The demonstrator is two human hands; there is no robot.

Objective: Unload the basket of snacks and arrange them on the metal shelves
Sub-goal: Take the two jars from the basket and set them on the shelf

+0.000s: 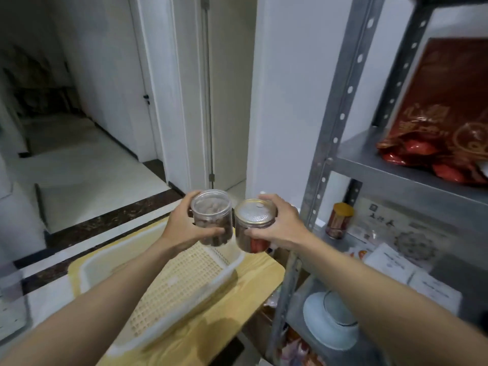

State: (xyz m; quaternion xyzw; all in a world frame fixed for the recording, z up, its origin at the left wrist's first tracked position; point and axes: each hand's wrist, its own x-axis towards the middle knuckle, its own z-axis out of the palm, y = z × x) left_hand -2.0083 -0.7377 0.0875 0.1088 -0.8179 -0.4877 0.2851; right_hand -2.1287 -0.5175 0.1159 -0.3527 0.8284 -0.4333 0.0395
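Over latticed plastic basket (179,281), left hand (184,225) grips clear jar (211,215), right hand (280,223) foil-lidded jar (254,212).

Two hands meet near the centre, the left hand (184,224) and the right hand (281,225). There are three jars: a clear-lidded jar (212,217) in the left hand's fingers, a gold-rimmed jar (254,223) in the right's, and a yellow-capped jar (339,220) at 3 o'clock on the one metal shelf unit (339,101). One basket (184,281) sits at 7 o'clock on one counter (250,283). One big red bag (443,101) stands at 2 o'clock. Two white packets (390,262) lie at 4 o'clock, and one white bowl (327,323) at 5 o'clock.
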